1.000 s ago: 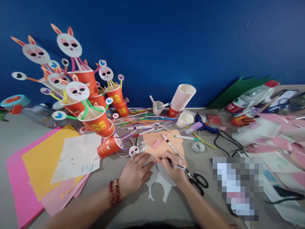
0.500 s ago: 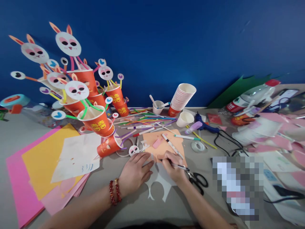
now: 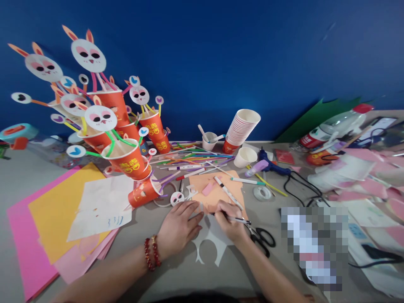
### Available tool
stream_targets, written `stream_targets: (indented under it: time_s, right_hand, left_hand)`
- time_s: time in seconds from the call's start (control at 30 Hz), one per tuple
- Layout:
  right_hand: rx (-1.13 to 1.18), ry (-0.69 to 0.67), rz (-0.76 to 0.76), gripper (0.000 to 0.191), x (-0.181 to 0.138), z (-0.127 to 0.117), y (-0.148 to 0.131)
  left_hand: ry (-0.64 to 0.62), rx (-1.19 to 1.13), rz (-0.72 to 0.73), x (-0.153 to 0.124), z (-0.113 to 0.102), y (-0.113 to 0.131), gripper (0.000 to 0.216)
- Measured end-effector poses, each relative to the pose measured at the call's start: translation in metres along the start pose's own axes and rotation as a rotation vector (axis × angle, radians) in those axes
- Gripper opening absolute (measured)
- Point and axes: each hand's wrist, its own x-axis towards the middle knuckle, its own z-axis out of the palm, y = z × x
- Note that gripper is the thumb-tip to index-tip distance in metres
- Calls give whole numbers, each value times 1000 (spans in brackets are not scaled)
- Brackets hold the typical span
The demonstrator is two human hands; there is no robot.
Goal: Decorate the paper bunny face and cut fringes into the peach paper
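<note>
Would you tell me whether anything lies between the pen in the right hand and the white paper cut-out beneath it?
Nothing visible does. The right hand holds the pen with its tip down at the white paper cut-out; the left hand lies flat on the paper beside it, and the scissors lie to its right.

- Red cups point(image 3: 126, 158) with paper rabbit faces on straws crowd the back left of my table point(image 3: 28, 176).
- A leaning stack of paper cups point(image 3: 241, 126) stands by the blue wall point(image 3: 252, 54), with a single white cup point(image 3: 245, 157) tipped over just in front of it.
- Loose coloured straws point(image 3: 192, 160) lie scattered between the two groups.
- A yellow sheet point(image 3: 53, 210) rests on pink sheets point(image 3: 22, 235) at my left.
- A blue glue gun point(image 3: 273, 167), a tape roll point(image 3: 261, 193) and black scissors point(image 3: 263, 240) lie on my right.
- A plastic bottle point(image 3: 337, 124) lies on its side at the far right.
</note>
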Motion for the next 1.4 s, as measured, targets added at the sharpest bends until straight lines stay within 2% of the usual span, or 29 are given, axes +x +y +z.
stream_targets:
  time_s: [0.33,0.5,0.63,0.77,1.0,1.4]
  right_hand:
    - [57,11,-21,25,-2,1,1]
    - [203,151,107,23,-3,1,6]
    - [220,117,173,23,0,-1,9]
    - [180,84,130,22,3,-2,6]
    - [75,133,53,22,6,-1,3]
    - [64,122,89,22,6,-1,2]
  left_hand:
    - [-2,1,0,1,0,1,31]
    - [-24,6,-4,1,-1,0,31]
    - [-40,1,-5,1,-1,0,32]
    - [-60,1,-17,2,-3,2,34]
    - [-64,15,-14,2,-2,2,34]
    - [-33,30,-5,1,0,1,35]
